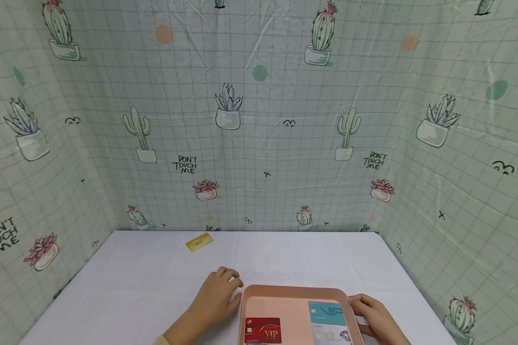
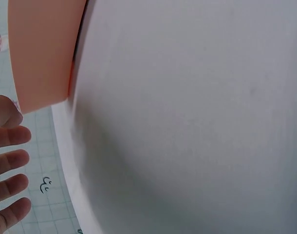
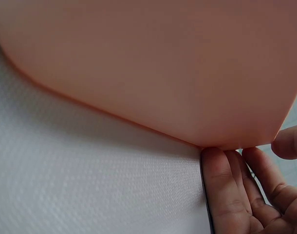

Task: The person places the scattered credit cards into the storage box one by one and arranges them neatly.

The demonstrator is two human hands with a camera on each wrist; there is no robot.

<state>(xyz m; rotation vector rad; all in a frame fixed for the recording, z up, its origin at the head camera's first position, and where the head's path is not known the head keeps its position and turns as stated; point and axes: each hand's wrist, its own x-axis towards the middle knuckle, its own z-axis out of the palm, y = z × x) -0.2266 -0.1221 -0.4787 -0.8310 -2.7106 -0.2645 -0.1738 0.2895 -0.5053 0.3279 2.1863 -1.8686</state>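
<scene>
A pink tray [image 1: 285,293] lies at the near edge of the head view, its front part cut off. On it are a red VIP card [image 1: 263,330] at left, a teal VIP card [image 1: 326,313] at right and a silvery VIP card [image 1: 331,334] just below the teal one. My left hand [image 1: 217,297] is beside the tray's left wall, fingers spread and loosely bent; in the left wrist view the thumb [image 2: 7,111] reaches the rim. At the right side, my right hand [image 1: 377,316] holds the tray, fingers [image 3: 226,190] at the lower edge and thumb [image 3: 289,141] at the rim.
A gold card [image 1: 199,242] lies on the white table [image 1: 125,282] near its back edge, left of the middle. Hanging cloth [image 1: 259,143] printed with cacti encloses the table at the back and on both sides.
</scene>
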